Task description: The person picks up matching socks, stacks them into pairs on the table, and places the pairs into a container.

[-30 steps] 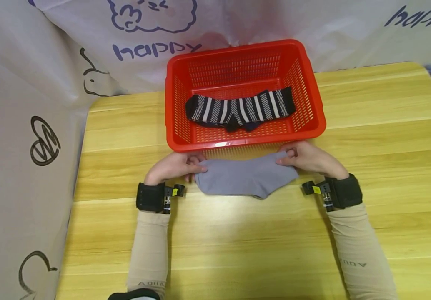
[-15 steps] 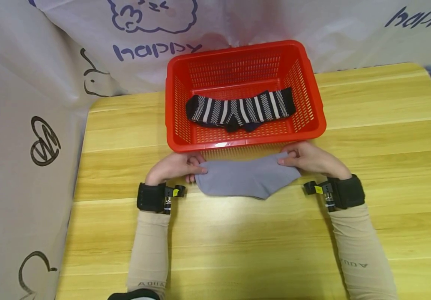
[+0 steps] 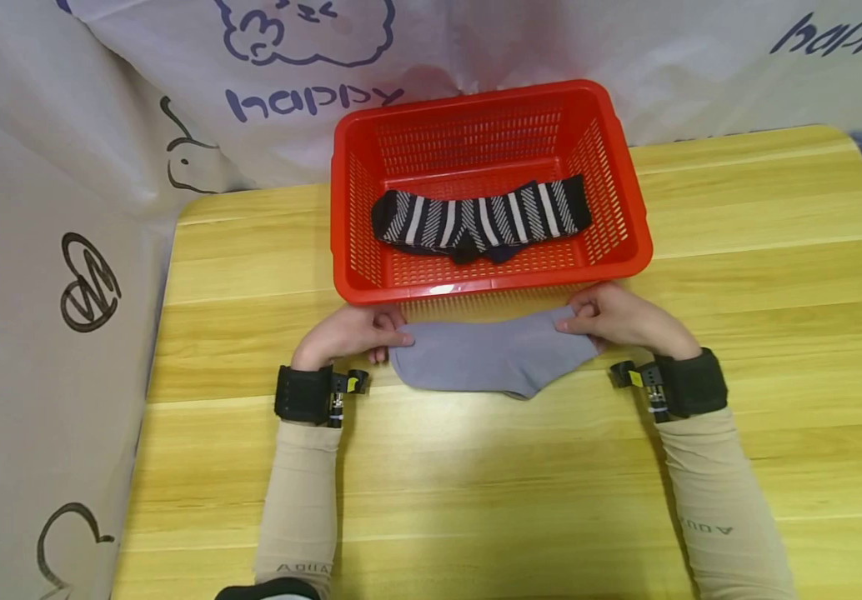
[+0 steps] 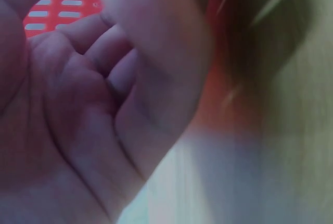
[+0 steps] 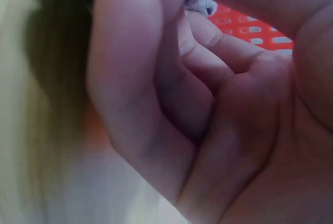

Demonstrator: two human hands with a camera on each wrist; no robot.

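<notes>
A plain grey sock stretches flat between both hands in the head view, just in front of the red basket. My left hand pinches its left end between thumb and fingers. At the other end, my right hand pinches the upper corner. In the left wrist view the curled fingers of the left hand fill the picture and the sock is hidden. The right wrist view has the right hand with its fingers curled, and a bit of grey cloth shows at its fingertips.
The red plastic basket stands at the back of the wooden table. Black-and-white striped socks lie inside it, over darker cloth. A white printed sheet hangs behind and to the left.
The right hand has shifted very slightly to the right with its end of the grey sock. The left hand keeps its hold, and the basket has stayed in place.
</notes>
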